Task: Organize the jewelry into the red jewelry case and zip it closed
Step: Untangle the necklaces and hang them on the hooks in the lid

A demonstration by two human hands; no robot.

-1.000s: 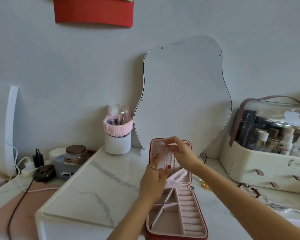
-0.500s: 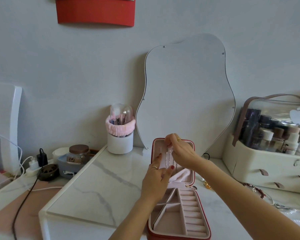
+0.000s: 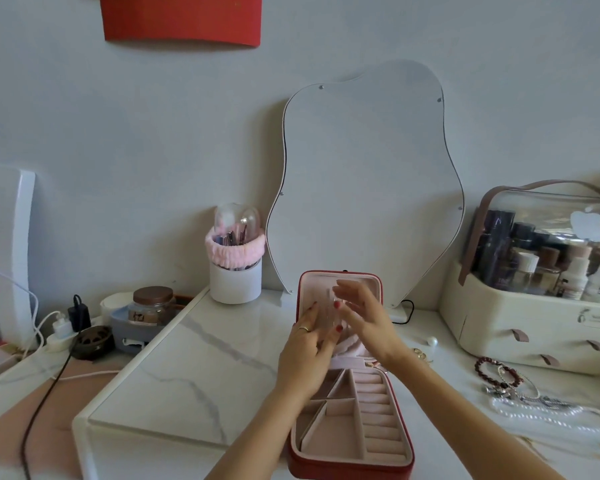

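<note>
While the red jewelry case (image 3: 352, 410) is standing open on the marble tabletop (image 3: 194, 368), both hands are working at the inside of its raised lid.
Case: it is lying just ahead of the person, its tray compartments showing pink lining and nothing I can make out in them.
Left hand (image 3: 305, 351): it is reaching up to the lid panel with fingers mostly extended; whether it is pinching anything is too blurred to tell.
Right hand (image 3: 362, 317): its fingers are spreading loosely in front of the lid, and I cannot tell if a fine chain is between them.
Doing it well: judging by the pose, something is being fixed inside the lid; steadying the lid with one hand while the other is working should be helping.
Loose jewelry (image 3: 510, 382): bracelets and pearl strands are waiting on the table to the right, well apart from the case.
Since half a second ago: the right hand is sitting lower on the lid and is opening out from a tighter pinch near the top edge.
</note>
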